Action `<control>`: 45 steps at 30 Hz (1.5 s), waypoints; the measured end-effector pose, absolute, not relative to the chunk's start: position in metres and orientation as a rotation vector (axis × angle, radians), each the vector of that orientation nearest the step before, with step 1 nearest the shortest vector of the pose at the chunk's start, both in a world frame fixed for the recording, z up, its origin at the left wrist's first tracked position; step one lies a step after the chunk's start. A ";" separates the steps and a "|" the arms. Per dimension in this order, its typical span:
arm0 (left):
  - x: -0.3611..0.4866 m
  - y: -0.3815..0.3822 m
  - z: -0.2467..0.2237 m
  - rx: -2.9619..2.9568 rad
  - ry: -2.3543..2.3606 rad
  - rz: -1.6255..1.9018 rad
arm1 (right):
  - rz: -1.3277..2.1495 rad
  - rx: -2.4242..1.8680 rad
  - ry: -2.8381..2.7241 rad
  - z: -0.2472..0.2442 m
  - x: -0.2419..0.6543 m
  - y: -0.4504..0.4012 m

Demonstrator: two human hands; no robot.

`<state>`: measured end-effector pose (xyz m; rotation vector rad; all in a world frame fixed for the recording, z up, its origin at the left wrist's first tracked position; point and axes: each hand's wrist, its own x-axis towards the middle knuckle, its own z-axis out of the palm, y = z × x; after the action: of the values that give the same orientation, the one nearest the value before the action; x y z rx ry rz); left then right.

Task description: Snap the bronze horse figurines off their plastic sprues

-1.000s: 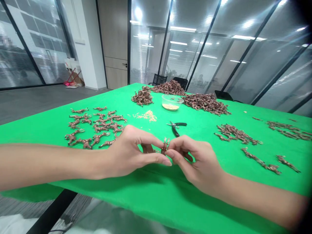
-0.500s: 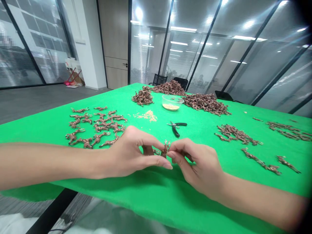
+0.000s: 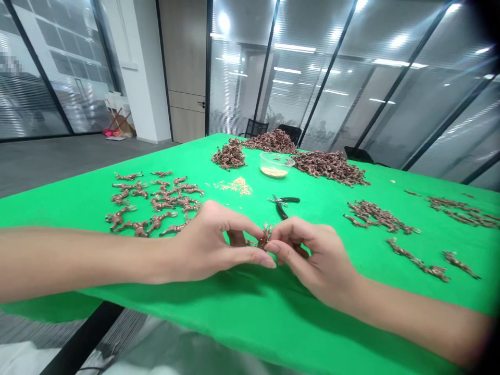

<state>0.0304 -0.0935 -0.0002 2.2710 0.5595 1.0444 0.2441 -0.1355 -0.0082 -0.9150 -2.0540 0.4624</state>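
Small brown deer figure [image 3: 265,236] upright above the green surface [image 3: 250,333], antlers up, long axis near vertical. Left hand [image 3: 201,242] and right hand [image 3: 316,258] equally close on either side, fingers [image 3: 283,234] of both clamped on the body. Pliers [image 3: 280,209] lying just beyond, on the surface.

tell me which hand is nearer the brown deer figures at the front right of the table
Right hand: it is left of those brown deer figures. The left hand is farther, past the right hand; both pinch a small deer figure.
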 end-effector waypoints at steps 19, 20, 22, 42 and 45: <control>0.033 -0.086 0.002 1.826 0.735 0.767 | 0.494 -1.101 -1.994 -0.011 0.243 -0.137; 0.033 -0.087 0.002 1.852 0.742 0.773 | 0.477 -1.101 -2.000 -0.012 0.243 -0.137; 0.032 -0.088 0.002 1.903 0.751 0.789 | 0.450 -1.101 -2.009 -0.013 0.243 -0.136; 0.030 -0.084 -0.004 2.359 0.633 1.027 | 0.711 -1.113 -2.025 -0.005 0.241 -0.138; 0.028 -0.081 -0.006 2.537 0.501 1.102 | 0.906 -1.114 -1.958 -0.002 0.241 -0.140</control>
<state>0.0276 -0.0814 -0.0056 2.5367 0.5008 1.1023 0.2408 -0.1396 -0.0019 -1.1144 -1.9580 0.9056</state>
